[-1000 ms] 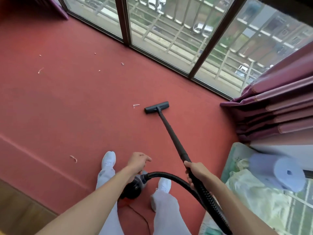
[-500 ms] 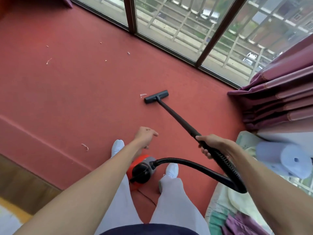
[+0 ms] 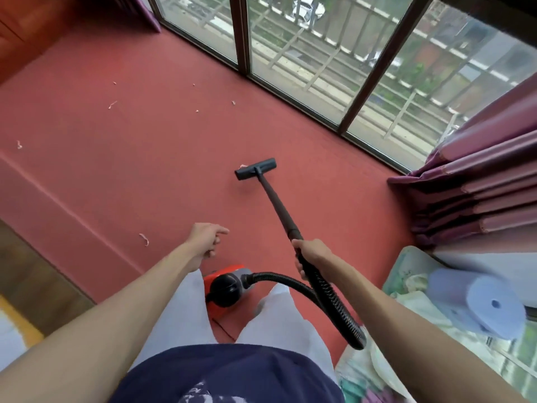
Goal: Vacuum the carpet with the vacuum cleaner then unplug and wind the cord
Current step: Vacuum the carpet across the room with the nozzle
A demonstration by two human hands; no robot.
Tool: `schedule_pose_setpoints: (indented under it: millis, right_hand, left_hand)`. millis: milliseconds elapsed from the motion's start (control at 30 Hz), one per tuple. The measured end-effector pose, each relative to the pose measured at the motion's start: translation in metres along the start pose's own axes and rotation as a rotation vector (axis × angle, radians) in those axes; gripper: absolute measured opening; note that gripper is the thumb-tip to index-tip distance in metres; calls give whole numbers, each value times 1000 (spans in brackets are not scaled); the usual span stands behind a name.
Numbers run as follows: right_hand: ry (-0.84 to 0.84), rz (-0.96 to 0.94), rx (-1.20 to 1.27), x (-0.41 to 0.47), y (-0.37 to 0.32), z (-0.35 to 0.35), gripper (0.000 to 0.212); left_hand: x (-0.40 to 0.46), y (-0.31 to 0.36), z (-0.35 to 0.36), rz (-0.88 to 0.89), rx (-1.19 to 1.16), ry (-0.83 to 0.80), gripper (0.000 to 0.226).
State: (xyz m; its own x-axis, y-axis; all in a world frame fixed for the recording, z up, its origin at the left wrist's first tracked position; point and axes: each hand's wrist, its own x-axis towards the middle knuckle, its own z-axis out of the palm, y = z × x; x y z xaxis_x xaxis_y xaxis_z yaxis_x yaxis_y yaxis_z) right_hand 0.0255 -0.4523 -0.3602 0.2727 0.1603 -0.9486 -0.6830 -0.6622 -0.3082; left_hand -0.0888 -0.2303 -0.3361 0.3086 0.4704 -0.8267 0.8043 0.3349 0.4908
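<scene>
Red carpet (image 3: 122,158) fills most of the frame, running from the wooden floor at lower left up to the window (image 3: 290,62) along the top. Scattered across it are small pale scraps: one (image 3: 144,239) at left of centre, one (image 3: 19,144) at the far left edge, and several more in the upper left, near the window frame.

At centre, the black floor nozzle (image 3: 255,169) sits flat on the carpet, with a scrap (image 3: 243,166) touching its upper left edge. A black tube (image 3: 277,203) runs from it down to the right hand (image 3: 311,255), whose fingers are curled round the tube where it meets the ribbed hose (image 3: 334,303). This hose loops down and back to the red and black vacuum cleaner (image 3: 228,287), which stands between the person's legs at lower centre. A thin dark cord (image 3: 222,327) trails from it towards the bottom of the frame; the plug is out of view.

Reaching forward just left of centre, the left hand (image 3: 207,238) holds nothing, its fingers loose and one pointing ahead.

By my judgement the task is at an early stage: the vacuuming is under way, with most scraps not yet collected. Unplugging and winding the cord are both left to do.
</scene>
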Motion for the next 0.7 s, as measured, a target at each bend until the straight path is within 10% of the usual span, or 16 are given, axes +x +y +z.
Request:
schedule_pose_setpoints:
  millis: [333, 700]
  right_hand:
    - [-38, 91, -49, -45, 41, -25, 31]
    - [-94, 170, -22, 11, -18, 45, 31]
  left_hand:
    - [-56, 13, 76, 45, -21, -178, 14]
    - [-20, -10, 58, -81, -348, 6, 20]
